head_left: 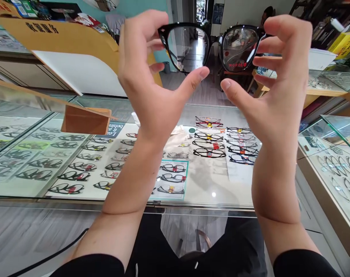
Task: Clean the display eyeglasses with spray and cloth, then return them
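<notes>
I hold a pair of black-framed glasses (212, 40) up in front of me, lenses facing me, with red lettering on the right lens. My left hand (146, 77) pinches the left corner of the frame with fingers curled and the thumb stretched under the lens. My right hand (279, 84) grips the right corner the same way, thumb pointing inward below the right lens. Both hands are raised well above the glass counter.
Below lies a glass display counter (209, 188) with several rows of spectacle frames inside. A wooden stand (85, 119) sits on the counter at left. Another glass case (333, 161) runs along the right. A white cloth (177, 134) lies on the counter.
</notes>
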Tool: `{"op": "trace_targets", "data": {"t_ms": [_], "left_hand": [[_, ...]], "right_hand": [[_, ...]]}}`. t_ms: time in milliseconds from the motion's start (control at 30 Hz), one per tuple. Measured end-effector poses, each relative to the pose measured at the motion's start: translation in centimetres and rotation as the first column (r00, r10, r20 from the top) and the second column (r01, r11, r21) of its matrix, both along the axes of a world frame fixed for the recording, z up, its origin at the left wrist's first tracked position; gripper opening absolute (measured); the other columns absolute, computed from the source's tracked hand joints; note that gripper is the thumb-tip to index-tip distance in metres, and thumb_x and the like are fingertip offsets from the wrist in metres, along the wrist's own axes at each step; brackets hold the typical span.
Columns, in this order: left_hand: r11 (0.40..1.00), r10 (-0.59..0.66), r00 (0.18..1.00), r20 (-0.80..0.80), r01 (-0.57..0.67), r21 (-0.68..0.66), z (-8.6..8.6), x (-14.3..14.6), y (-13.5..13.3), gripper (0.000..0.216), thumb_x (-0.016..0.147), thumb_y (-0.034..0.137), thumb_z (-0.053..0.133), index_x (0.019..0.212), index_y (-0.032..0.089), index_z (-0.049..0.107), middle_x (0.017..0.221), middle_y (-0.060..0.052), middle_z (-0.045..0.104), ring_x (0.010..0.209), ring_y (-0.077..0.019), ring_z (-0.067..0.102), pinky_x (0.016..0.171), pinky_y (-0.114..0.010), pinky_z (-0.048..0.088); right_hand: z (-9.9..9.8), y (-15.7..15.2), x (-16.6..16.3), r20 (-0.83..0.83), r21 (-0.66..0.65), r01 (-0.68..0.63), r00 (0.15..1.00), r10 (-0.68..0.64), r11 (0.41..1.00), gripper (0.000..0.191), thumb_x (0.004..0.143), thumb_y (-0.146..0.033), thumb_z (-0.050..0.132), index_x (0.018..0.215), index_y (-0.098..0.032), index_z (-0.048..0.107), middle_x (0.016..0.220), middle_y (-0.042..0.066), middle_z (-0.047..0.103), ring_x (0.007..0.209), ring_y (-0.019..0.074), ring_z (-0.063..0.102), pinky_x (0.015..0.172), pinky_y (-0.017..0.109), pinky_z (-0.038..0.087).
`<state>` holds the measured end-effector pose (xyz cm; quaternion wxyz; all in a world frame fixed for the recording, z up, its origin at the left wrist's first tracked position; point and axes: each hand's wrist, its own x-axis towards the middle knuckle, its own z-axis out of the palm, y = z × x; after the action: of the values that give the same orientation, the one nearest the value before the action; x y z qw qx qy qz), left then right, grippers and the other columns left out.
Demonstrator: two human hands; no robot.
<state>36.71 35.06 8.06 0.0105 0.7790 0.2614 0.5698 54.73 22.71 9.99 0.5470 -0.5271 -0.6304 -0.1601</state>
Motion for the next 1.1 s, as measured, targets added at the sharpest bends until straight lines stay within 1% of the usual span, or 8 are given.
{"op": "trace_targets", "data": {"t_ms": [100,233,367,433,600,767,933,1100], "left_hand": [[0.999,-0.042,0.993,0.114,0.045,-0.024,-0.4,0.4,-0.4,0.077,0.096,0.079,0.062,0.151,0.029,0.039,0.158,-0.007,0.047,0.146,-0.0265,0.05,0.105,-0.037,0.05],[0.988,0.017,0.999,0.042,-0.01,-0.154,-0.2,0.3,-0.9,0.079,0.097,0.074,0.065,0.159,0.033,0.037,0.167,-0.005,0.044,0.154,-0.0292,0.043,0.111,-0.039,0.048],[0.985,0.028,1.0,-0.006,-0.028,-0.169,0.2,0.1,-1.4,0.081,0.097,0.076,0.063,0.162,0.035,0.036,0.169,-0.004,0.043,0.156,-0.0296,0.042,0.112,-0.04,0.049],[0.985,0.044,0.998,-0.041,-0.05,-0.163,0.5,0.1,-1.6,0.083,0.098,0.077,0.06,0.164,0.034,0.036,0.169,-0.004,0.043,0.157,-0.0292,0.042,0.112,-0.04,0.051],[0.971,0.034,0.999,-0.002,-0.033,-0.238,1.3,-0.1,-2.3,0.071,0.092,0.073,0.07,0.155,0.047,0.05,0.163,0.002,0.053,0.151,-0.0276,0.053,0.109,-0.04,0.058],[0.95,0.039,0.999,0.006,-0.035,-0.31,1.8,-0.2,-2.4,0.081,0.084,0.071,0.079,0.156,0.053,0.046,0.161,0.002,0.054,0.157,-0.0344,0.047,0.099,-0.046,0.063],[0.964,-0.04,0.999,-0.016,0.034,-0.263,1.7,-0.4,-2.3,0.064,0.093,0.066,0.072,0.151,0.05,0.051,0.159,0.0,0.057,0.153,-0.0315,0.053,0.102,-0.045,0.062],[0.984,-0.024,0.999,-0.046,0.016,-0.179,1.2,-0.7,-2.2,0.056,0.099,0.057,0.069,0.15,0.041,0.052,0.156,0.0,0.058,0.147,-0.0253,0.056,0.108,-0.04,0.058]], "right_hand": [[-0.7,1.2,0.3,0.024,0.054,-0.006,1.0,0.005,0.998,0.062,0.087,-0.029,0.082,0.141,-0.036,0.054,0.153,0.006,0.055,0.142,0.032,0.056,0.107,0.047,0.056],[-1.2,2.0,0.5,-0.001,0.092,0.05,0.999,-0.05,0.995,0.062,0.087,-0.026,0.079,0.141,-0.041,0.051,0.154,0.003,0.054,0.139,0.029,0.059,0.104,0.044,0.058],[-1.0,1.7,0.3,0.006,0.059,0.068,0.998,-0.068,0.996,0.063,0.085,-0.022,0.083,0.14,-0.032,0.053,0.151,0.006,0.058,0.133,0.0273,0.061,0.103,0.042,0.057],[-0.9,1.6,0.2,0.005,0.034,0.072,0.997,-0.072,0.997,0.06,0.087,-0.022,0.082,0.139,-0.033,0.054,0.15,0.008,0.057,0.135,0.0289,0.059,0.103,0.042,0.056],[-0.8,1.7,0.3,0.007,-0.003,0.12,0.993,-0.12,0.993,0.056,0.089,-0.027,0.081,0.138,-0.036,0.053,0.15,0.009,0.056,0.134,0.0303,0.059,0.102,0.045,0.057],[-0.8,1.7,0.4,0.034,0.008,0.139,0.99,-0.139,0.99,0.055,0.09,-0.029,0.081,0.136,-0.037,0.053,0.148,0.009,0.057,0.132,0.0303,0.06,0.101,0.046,0.059],[-0.8,1.5,0.1,0.044,0.0,0.141,0.989,-0.141,0.99,0.051,0.09,-0.027,0.08,0.134,-0.034,0.054,0.146,0.01,0.057,0.132,0.03,0.059,0.102,0.046,0.058],[-0.7,1.6,0.2,0.0,-0.013,0.118,0.993,-0.118,0.993,0.051,0.08,-0.02,0.084,0.124,-0.028,0.058,0.137,0.009,0.062,0.127,0.0283,0.061,0.098,0.043,0.059]]}}
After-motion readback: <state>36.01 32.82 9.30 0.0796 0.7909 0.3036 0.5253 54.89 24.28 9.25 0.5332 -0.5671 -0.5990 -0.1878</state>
